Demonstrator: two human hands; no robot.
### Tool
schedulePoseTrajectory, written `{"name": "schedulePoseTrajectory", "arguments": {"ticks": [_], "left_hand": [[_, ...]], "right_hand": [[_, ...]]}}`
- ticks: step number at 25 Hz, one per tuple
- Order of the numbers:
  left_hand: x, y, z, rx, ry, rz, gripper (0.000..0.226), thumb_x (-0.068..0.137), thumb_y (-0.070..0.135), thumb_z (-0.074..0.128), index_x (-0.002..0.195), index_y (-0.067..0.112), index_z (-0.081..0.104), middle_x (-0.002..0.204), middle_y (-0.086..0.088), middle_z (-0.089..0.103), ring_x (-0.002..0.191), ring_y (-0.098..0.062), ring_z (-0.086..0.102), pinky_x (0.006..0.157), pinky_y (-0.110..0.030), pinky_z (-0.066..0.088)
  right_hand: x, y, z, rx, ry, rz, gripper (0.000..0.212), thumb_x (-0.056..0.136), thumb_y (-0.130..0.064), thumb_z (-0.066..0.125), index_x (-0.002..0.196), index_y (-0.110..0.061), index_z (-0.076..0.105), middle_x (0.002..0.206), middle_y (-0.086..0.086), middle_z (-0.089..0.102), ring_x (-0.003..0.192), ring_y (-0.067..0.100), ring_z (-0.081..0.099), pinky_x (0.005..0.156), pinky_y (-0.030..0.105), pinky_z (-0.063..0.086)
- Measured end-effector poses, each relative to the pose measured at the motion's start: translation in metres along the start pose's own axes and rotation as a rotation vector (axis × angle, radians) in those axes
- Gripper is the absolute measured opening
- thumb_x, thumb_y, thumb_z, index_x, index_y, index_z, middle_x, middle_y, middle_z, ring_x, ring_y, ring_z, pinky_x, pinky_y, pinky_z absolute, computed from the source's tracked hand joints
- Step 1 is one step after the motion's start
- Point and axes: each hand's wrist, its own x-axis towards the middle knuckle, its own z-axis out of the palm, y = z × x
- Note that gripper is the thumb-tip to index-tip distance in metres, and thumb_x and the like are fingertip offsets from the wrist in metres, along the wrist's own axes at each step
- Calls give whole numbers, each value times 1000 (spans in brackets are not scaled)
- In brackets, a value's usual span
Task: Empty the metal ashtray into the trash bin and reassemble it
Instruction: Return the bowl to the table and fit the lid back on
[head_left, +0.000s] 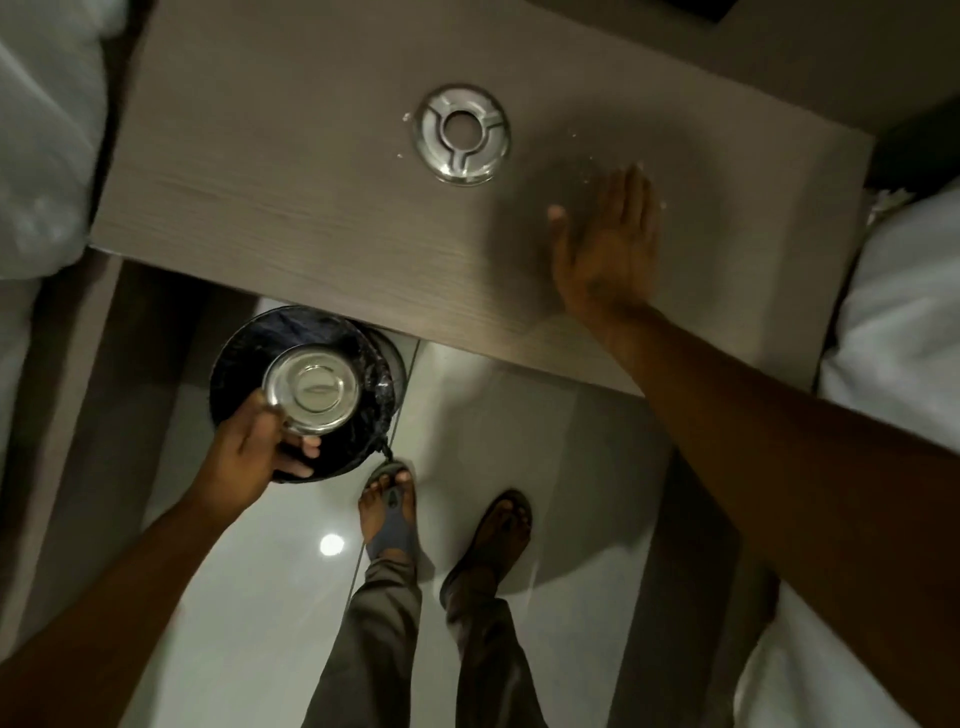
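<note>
My left hand (249, 457) grips the round metal ashtray bowl (311, 389) by its rim and holds it turned bottom-up over the black-lined trash bin (244, 358) on the floor. The ashtray's metal lid (462, 135), a ring with a centre hole and three notches, lies flat on the grey wooden table (291, 208). My right hand (608, 249) rests flat on the table to the right of the lid, fingers stretched out and empty. Small white crumbs (582, 156) are scattered around the lid and my fingertips.
White bedding (47, 130) lies at the left and more white bedding (898, 332) at the right of the table. My feet in sandals (389, 504) stand on the glossy tiled floor just right of the bin, which sits partly under the table's front edge.
</note>
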Motion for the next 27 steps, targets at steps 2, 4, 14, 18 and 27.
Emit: {"name": "schedulePoseTrajectory", "arguments": {"ticks": [2,4,14,18,27], "left_hand": [[-2,10,-12,70,13,35,31,90,50,43,107,41,67,76,-16,71,66,-19,73,50,-33,61],[-1,22,0,99,25,18,29,88,51,43,103,46,67,77,-21,69,64,-19,72,48,-34,60],[47,189,91,1249,-133,590,14,99,28,45,105,18,38,79,-11,61,53,-26,52,53,-34,36],[87,235,179,1636,-161,693,41,97,11,43,138,10,39,123,-25,57,99,-44,64,62,-43,40],[113,237,172,1752,-177,717,35,90,5,58,125,9,62,132,-20,49,112,-39,56,63,-42,45]], "right_hand": [[13,33,6,-92,-166,-23,90,104,-61,35,160,6,12,170,27,10,158,39,7,129,50,4],[14,57,16,-171,-159,-63,98,101,-70,27,161,4,7,171,25,4,159,37,1,130,49,0],[8,76,25,-232,-199,-112,103,96,-76,19,162,3,6,171,25,3,159,38,1,129,52,3],[5,86,22,-204,-143,-109,103,96,-75,21,161,4,10,171,26,7,158,40,4,129,54,5],[24,59,23,-148,-45,-145,103,96,-76,19,160,4,14,169,28,12,158,40,8,129,55,7]]}}
